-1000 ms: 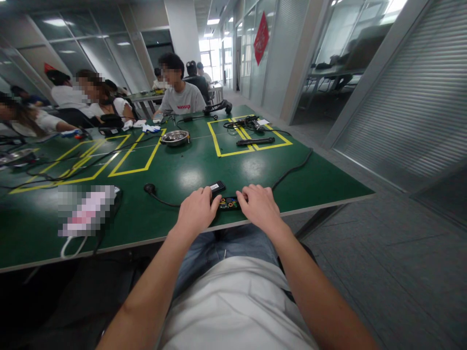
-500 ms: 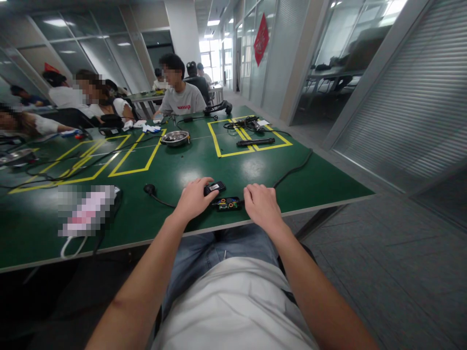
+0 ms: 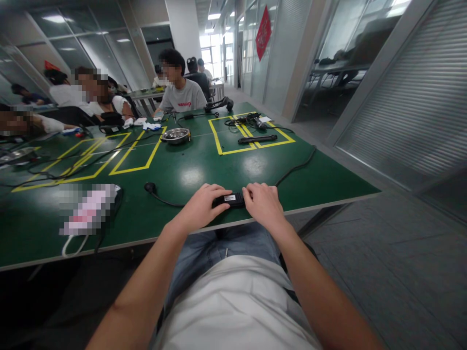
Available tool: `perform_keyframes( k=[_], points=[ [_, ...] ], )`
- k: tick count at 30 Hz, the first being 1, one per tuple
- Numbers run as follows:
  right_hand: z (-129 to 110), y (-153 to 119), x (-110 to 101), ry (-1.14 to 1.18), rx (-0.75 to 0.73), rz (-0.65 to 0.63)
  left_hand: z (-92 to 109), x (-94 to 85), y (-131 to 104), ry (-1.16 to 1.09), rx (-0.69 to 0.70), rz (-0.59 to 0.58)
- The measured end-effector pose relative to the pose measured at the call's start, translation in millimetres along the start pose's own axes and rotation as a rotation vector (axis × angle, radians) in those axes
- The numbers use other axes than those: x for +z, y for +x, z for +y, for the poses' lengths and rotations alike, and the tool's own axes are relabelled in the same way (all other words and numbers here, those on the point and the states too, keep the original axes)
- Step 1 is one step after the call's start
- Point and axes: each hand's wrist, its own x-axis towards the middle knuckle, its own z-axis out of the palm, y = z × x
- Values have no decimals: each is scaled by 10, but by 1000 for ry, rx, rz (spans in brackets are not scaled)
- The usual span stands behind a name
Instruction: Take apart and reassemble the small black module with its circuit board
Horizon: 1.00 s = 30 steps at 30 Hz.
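At the front table edge, a black power adapter cover [image 3: 233, 199] with a white label lies over the adapter's lower half, hiding the circuit board. My left hand [image 3: 200, 208] grips the cover's left end between thumb and fingers. Curled at the right end of the adapter, my right hand [image 3: 263, 201] holds it where the cord leaves. A black cord with a plug [image 3: 150, 187] runs out to the left, and another black cord [image 3: 296, 166] trails away to the right. Whether the two halves are fully joined cannot be made out.
On the green table [image 3: 328, 187], a steel bowl [image 3: 176, 136] stands farther back. A black bar-shaped part [image 3: 257, 139] and tangled cables [image 3: 242, 121] lie inside yellow tape. To the left rests a blurred pink-white item [image 3: 91, 209]. A person in a grey shirt [image 3: 184, 97] sits across.
My left hand has moved right and brought the cover from behind the lower half onto it. The circuit board, visible before, is now covered. My right hand stays at the right end.
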Motion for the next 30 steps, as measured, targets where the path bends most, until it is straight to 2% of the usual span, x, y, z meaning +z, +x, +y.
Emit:
perform_keyframes(
  k=[6, 12, 16, 19, 21, 24, 28, 30],
  points=[
    [-6, 13, 23, -5, -2, 1, -38, -85, -2, 5, -25, -40],
    [3, 17, 48, -5, -10, 23, 23, -63, -7, 133, -25, -45],
    [3, 16, 43, -3, -17, 13, 71, -128, 44, 191, -32, -107],
    [5, 18, 43, -13, -18, 12, 53, -187, 116, 135, -36, -154],
    [7, 19, 44, -17, -18, 12, 3, -184, 163, 90, -77, -77],
    [6, 17, 38, -15, -22, 5, -99, -110, 200, 129, -216, 117],
    [-9, 6, 22, 1, -22, -1, -139, 17, 150, 185, -299, 127],
    [-23, 0, 22, 16, -16, 4, -69, 64, 89, 249, -314, 195]
  ],
)
